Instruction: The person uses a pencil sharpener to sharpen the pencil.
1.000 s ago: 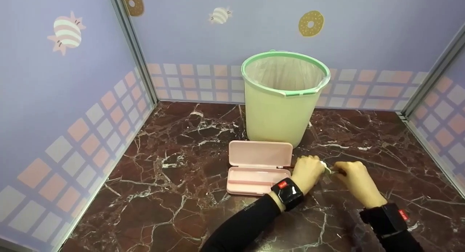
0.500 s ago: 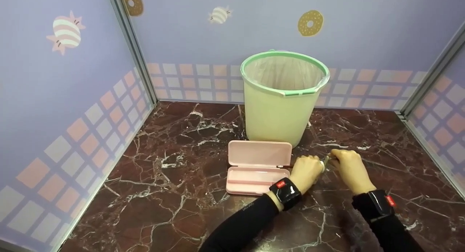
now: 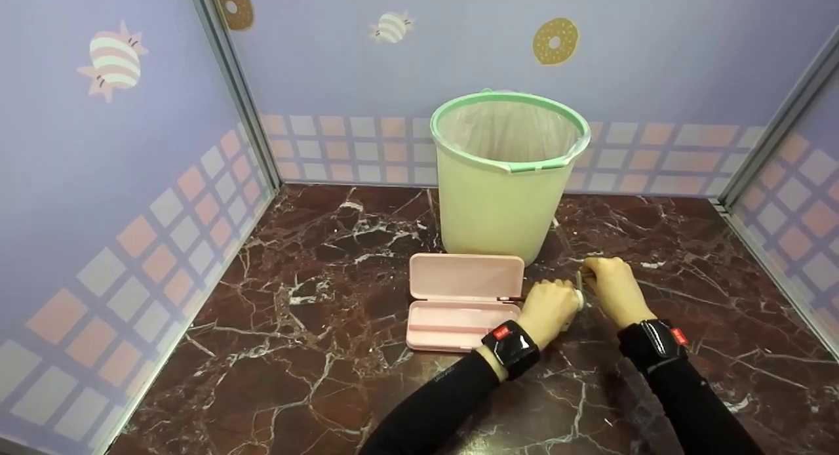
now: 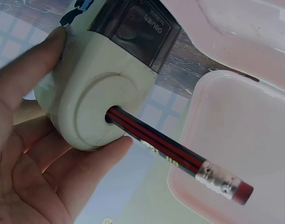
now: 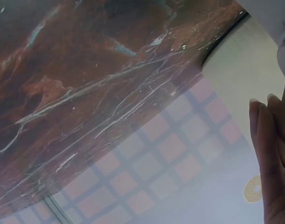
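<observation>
My left hand (image 3: 549, 311) grips a white crank pencil sharpener (image 4: 126, 63) with a dark see-through shavings drawer. A red-and-black striped pencil (image 4: 156, 142) sticks out of the sharpener's hole, its red eraser end pointing away. To the right, my right hand (image 3: 614, 290) pinches the end of the sharpener's crank (image 3: 580, 282); the fingers partly hide it. Beside my left hand lies an open pink pencil case (image 3: 467, 278), its lid tilted back. The pencil's tip is hidden inside the sharpener.
Behind the case stands a pale green bin (image 3: 501, 209) with a clear liner. A dark red marble-patterned tabletop (image 3: 295, 370) carries everything. Patterned panels (image 3: 341, 68) enclose the back and both sides.
My right hand has moved up and left, swinging the crank from pointing right to pointing upward. My left hand and the sharpener stay nearly still.
</observation>
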Tool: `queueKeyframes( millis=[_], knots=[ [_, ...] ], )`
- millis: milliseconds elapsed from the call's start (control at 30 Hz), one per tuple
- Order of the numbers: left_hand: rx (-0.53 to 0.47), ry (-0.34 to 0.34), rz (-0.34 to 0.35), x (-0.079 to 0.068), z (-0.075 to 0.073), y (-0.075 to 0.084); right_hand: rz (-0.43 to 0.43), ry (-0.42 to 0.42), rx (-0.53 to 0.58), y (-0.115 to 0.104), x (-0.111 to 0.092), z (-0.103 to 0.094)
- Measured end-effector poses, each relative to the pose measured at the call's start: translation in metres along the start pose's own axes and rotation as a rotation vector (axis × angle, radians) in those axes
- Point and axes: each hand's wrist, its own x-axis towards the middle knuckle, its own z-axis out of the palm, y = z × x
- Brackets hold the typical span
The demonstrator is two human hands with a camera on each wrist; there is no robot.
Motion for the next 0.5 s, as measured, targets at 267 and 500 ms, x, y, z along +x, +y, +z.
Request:
queueKeyframes(
  millis=[267, 500],
  knots=[
    [0.039, 0.017, -0.03, -0.0019, 0.0022, 0.003, 0.01, -0.008, 0.018, 0.0049, 0.0003, 0.005],
    [0.05, 0.015, -0.035, -0.0018, 0.0011, 0.0024, 0.035, -0.04, 0.038, 0.0076, 0.0019, 0.007]
  ],
)
